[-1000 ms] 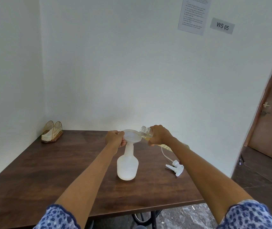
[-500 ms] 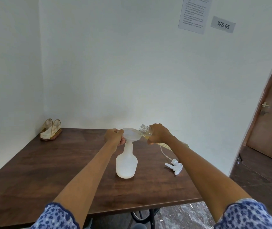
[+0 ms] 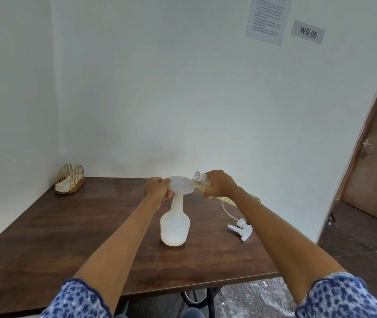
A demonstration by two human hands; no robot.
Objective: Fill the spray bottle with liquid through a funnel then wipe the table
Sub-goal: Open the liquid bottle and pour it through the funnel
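Napkin holder: a gold wire napkin holder [image 3: 69,179] with white napkins in it stands at the table's far left corner, at about 10 o'clock from the bottle, well apart from my hands.
Table: the dark brown wooden table [image 3: 45,237] carries everything here; its near edge runs just above my blue flowered sleeves.
Left hand: my left hand [image 3: 157,188] is pinching the left rim of the funnel, fingers curled shut on it at its 9 o'clock side.
Funnel: the wide translucent white plastic funnel [image 3: 181,185] sits upright in the neck of the bottle, its bowl between my two hands.
Spray bottle: the frosted white plastic spray bottle [image 3: 175,224] stands upright near the middle of the table, directly under the funnel, its top off. I cannot tell how much liquid it holds.
Pouring bottle: the clear plastic bottle of yellowish liquid [image 3: 200,180] is tipped on its side, its open threaded mouth just over the funnel's rim at 3 o'clock.
Right hand: my right hand [image 3: 219,184] is wrapped tight around the body of that clear bottle, hiding most of it.
Trigger head: the white spray trigger head [image 3: 241,228] with its thin clear tube lies on the table at about 3 o'clock from the spray bottle, apart from it.
Wall: a printed sheet [image 3: 267,18] and a grey label reading "WS 05" [image 3: 308,32] hang at upper right.
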